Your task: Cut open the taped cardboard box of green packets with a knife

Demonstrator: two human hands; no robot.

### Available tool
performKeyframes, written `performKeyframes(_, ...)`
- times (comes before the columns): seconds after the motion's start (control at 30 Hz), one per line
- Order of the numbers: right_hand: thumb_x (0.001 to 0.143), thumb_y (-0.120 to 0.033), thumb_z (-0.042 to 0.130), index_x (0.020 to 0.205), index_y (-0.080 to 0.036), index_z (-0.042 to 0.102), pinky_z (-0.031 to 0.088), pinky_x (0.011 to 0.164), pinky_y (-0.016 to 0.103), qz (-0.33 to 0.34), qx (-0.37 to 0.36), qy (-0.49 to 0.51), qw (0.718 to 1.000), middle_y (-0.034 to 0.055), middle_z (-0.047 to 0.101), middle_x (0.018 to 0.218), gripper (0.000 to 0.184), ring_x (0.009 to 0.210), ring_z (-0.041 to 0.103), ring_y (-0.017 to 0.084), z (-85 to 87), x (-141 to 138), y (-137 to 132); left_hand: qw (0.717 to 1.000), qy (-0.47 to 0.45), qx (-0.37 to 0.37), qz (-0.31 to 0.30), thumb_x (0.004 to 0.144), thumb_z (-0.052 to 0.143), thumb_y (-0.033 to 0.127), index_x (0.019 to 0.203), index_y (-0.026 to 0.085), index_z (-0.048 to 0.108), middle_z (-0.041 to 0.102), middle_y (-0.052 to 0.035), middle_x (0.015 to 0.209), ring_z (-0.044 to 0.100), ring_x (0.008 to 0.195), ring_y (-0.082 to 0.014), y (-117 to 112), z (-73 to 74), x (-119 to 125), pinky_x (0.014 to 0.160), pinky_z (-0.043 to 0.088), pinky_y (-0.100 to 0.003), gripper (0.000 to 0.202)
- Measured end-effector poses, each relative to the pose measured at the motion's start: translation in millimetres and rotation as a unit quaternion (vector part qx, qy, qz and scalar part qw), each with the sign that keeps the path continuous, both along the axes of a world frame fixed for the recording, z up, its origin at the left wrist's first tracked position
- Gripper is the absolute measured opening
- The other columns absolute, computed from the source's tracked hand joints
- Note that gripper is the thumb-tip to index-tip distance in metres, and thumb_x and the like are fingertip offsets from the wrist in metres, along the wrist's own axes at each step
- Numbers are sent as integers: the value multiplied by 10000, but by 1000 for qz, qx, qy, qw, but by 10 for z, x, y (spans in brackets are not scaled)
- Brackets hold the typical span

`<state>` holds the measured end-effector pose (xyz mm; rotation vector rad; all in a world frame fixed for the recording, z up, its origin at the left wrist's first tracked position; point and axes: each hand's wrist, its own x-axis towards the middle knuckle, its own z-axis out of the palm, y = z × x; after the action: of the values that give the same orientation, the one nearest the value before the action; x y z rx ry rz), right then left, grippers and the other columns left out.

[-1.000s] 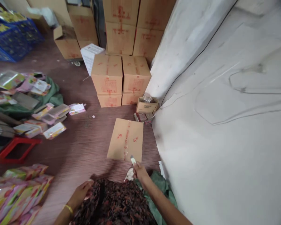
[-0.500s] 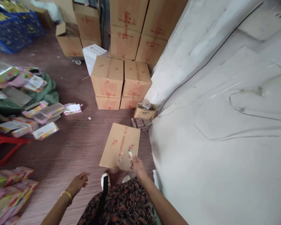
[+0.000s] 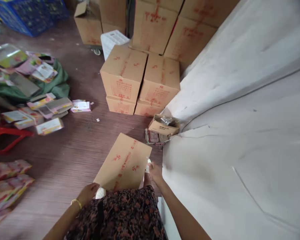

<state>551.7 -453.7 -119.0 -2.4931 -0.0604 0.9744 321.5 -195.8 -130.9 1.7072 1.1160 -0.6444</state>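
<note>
In front of my feet lies a closed cardboard box, with red print and a taped seam along its top. My left hand, a yellow bangle at its wrist, is at the box's near left corner, fingers bent against the edge. At the box's right side my right hand is closed on a small white tool, its end pointing away from me. Its exact kind is too small to make out. My white shoes stand close to the box on both sides.
Stacked cartons stand ahead, beside a white wall on the right. A small open box sits by the wall. Left lie loose printed packages, a red plastic frame and a green sack. Blue crates stand far left.
My left hand has moved in to the box's near left corner. My right hand has shifted from above the box to its right side, still holding the white tool. The view has tilted downward.
</note>
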Motion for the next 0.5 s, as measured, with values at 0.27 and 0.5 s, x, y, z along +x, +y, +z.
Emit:
performKeyframes(0.27,1015,-266,383,1148,-164,647,434,781,268,214,-78,51,972,127,722,1037,313,963,684,199,-947,1421,-4,944,60,129,-297,922,465,193,1332,157,620,589,-167,1370,552,1270,-261,-507,-748,2115,1093,407,-384,440)
performKeyframes(0.5,1037,-274,321,1170,-148,630,420,814,275,300,-86,68,947,133,710,1129,359,1053,661,209,-1872,1989,112,888,48,198,-412,899,460,144,1539,154,348,233,-148,1632,147,1518,-310,-264,-1990,3367,1201,212,-511,650)
